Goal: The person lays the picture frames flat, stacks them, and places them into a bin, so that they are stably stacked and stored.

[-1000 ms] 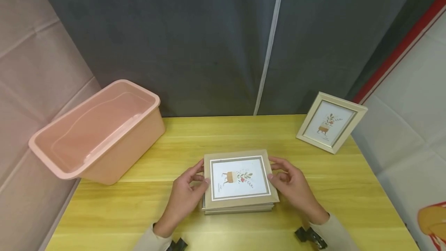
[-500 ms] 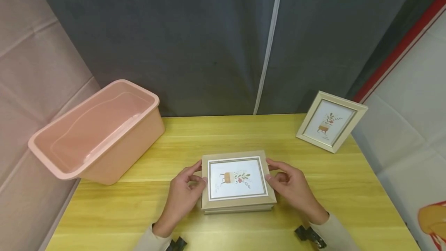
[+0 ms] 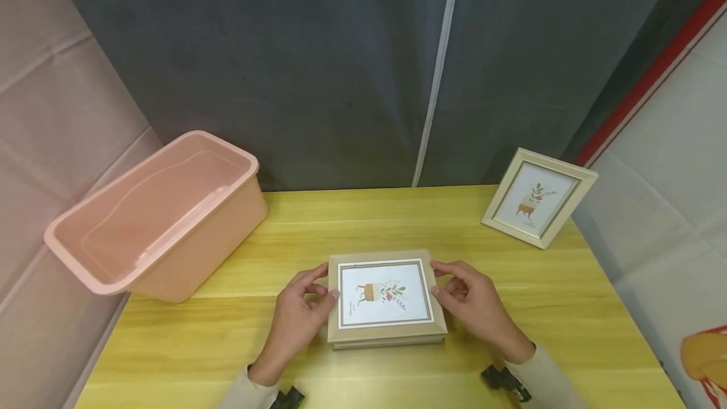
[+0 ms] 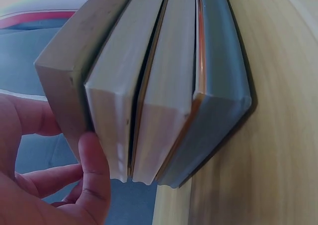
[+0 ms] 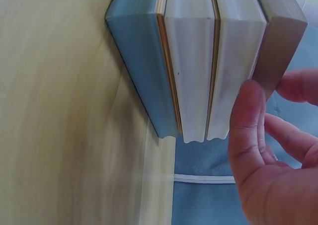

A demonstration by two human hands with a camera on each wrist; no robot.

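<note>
A beige picture frame (image 3: 386,333) lies face up on a stack of similar frames, its plant print showing and a white line running round the print. My left hand (image 3: 300,317) pinches its left side between thumb and fingers, and my right hand (image 3: 479,308) pinches the right side. Below it in the left wrist view are pale frames (image 4: 117,88) and a blue-grey one (image 4: 223,61) against the table. From the right wrist camera, a fingertip (image 5: 250,91) sits at the seam under the top frame (image 5: 283,41). The frame edges line up closely.
The yellow wooden table (image 3: 375,219) carries a pink plastic bin (image 3: 221,238) at the back left. Another cream picture frame (image 3: 570,204) stands tilted at the back right. A dark curtain (image 3: 312,81) hangs behind the table's far edge.
The top frame has shifted slightly left and toward me, so less of the stack's front shows beneath it. Both hands have moved a little with it, keeping their hold.
</note>
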